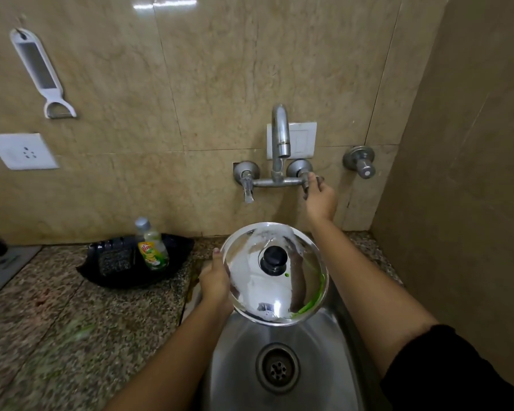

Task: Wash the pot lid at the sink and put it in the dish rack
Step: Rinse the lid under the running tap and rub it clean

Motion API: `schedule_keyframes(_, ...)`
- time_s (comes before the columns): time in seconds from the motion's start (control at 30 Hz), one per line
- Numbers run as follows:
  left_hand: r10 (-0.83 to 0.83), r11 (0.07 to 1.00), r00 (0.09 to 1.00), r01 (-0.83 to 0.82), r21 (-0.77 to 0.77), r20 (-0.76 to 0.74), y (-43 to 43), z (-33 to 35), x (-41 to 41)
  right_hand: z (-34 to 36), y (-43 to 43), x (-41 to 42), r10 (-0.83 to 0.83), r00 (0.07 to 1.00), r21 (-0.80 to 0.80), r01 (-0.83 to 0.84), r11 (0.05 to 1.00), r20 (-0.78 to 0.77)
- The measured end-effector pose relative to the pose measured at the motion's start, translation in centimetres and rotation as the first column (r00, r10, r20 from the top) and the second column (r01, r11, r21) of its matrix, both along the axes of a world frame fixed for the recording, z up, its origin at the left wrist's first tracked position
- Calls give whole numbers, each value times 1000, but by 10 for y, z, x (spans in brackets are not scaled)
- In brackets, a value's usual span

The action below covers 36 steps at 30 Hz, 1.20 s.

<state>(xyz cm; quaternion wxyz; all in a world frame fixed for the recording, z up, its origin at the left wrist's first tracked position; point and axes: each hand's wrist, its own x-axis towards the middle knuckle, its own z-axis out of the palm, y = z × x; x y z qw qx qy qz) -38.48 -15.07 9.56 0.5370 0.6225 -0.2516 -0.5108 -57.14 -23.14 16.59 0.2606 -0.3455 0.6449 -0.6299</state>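
Pot lid (275,274) hung over the back edge of the sink (279,345), knob (273,260) up and facing me, dome tilted, green smears along its right rim. No dish rack in view. Counter (72,307) ran left of the sink; at its back edge sat a black tray (110,262) with the soap bottle (152,247) standing in it. Tap spout (281,134) was above and behind the lid, no water showing from it.

My left hand (215,284) was closed on the lid's left rim, thumb on top. My right hand (319,197) was up past the lid, fingers wrapped on the right tap handle (306,180). The lid lay toward me and below that hand, roughly in line with the spout, so my guess: open the handle, keep the lid under the stream.
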Motion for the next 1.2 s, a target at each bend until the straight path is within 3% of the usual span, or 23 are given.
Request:
schedule_keyframes(0.23,-43,998,998,44,33,-35,-9,-2,-9,8,6,-3,34,999,28,-35,999,17)
schedule_keyframes(0.33,-64,998,998,65,25,-22,-10,-2,-13,-6,13,2,129,988,168,-141,976,79)
schedule_keyframes(0.4,-65,998,998,65,10,-8,-11,-3,-13,-25,27,9,236,972,289,-228,930,6)
schedule_keyframes(0.43,-63,998,998,63,5,1,-12,-2,-14,-35,34,12,325,938,384,-260,886,-117)
schedule_keyframes(0.53,-77,997,996,77,-3,34,-14,-3,-16,-52,37,18,558,693,614,-209,761,-456)
schedule_keyframes(0.63,-89,996,995,90,-3,36,-17,-4,-18,-39,37,29,639,552,623,-252,741,-536)
schedule_keyframes(0.67,-103,995,995,103,0,19,-19,-6,-19,-34,40,35,673,473,629,-278,726,-569)
schedule_keyframes(0.77,-141,990,990,141,-19,4,-22,-7,-22,-31,66,55,685,75,661,-207,721,-724)
schedule_keyframes(0.8,-151,988,989,151,-30,7,-23,-8,-21,-33,68,56,660,30,648,-161,744,-750)
schedule_keyframes(0.83,-162,986,987,162,-36,7,-23,-8,-21,-34,66,54,650,32,645,-98,758,-759)
schedule_keyframes(0.9,-178,983,984,178,-50,-1,-24,-7,-21,-34,53,46,660,122,667,17,745,-741)
schedule_keyframes(0.97,-177,983,984,177,-39,-11,-22,-4,-23,-33,50,45,661,161,673,28,739,-733)
schedule_keyframes(1.1,-165,986,984,162,-49,-71,-28,-6,-25,-48,82,72,605,-88,611,-168,774,-791)
schedule_keyframes(1.2,-199,979,977,195,-60,-78,-28,-7,-28,-48,71,64,564,-46,563,33,826,-825)
